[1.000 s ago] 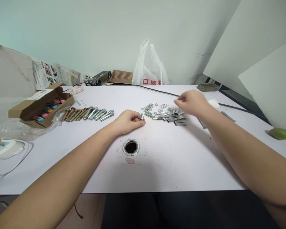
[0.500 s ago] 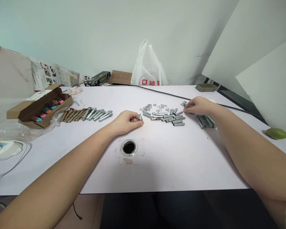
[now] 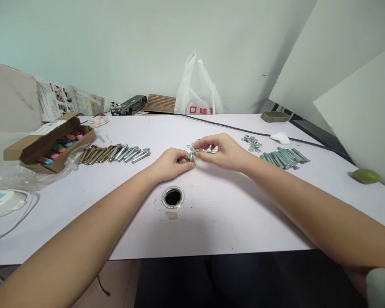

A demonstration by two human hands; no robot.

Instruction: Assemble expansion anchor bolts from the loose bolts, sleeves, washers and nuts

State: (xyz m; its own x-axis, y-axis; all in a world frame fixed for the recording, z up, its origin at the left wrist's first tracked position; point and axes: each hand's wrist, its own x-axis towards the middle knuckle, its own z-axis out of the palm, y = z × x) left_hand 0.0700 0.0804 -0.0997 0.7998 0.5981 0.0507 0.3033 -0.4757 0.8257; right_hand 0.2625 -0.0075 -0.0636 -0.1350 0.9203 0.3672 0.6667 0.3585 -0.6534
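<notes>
My left hand (image 3: 171, 164) rests on the white table (image 3: 211, 214), fingers pinched round a silver bolt (image 3: 190, 156) held upright. My right hand (image 3: 220, 151) has come in beside it, fingertips pinched at the bolt's top on a small metal part that I cannot make out. Behind the two hands lie loose washers (image 3: 192, 144) and metal sleeves, mostly hidden by my right hand. A small heap of nuts (image 3: 252, 143) and a row of plain bolts (image 3: 285, 156) lie to the right.
A row of assembled anchor bolts (image 3: 115, 153) lies at the left, beside an open cardboard box (image 3: 48, 143) of coloured pieces. A cable hole (image 3: 173, 197) sits in front of my hands. A plastic bag (image 3: 199, 92), a black cable (image 3: 244, 128) and a green fruit (image 3: 366, 176) are further off.
My right hand has moved left from the nuts and bolts at the right to the bolt in my left hand. The left hand has stayed put.
</notes>
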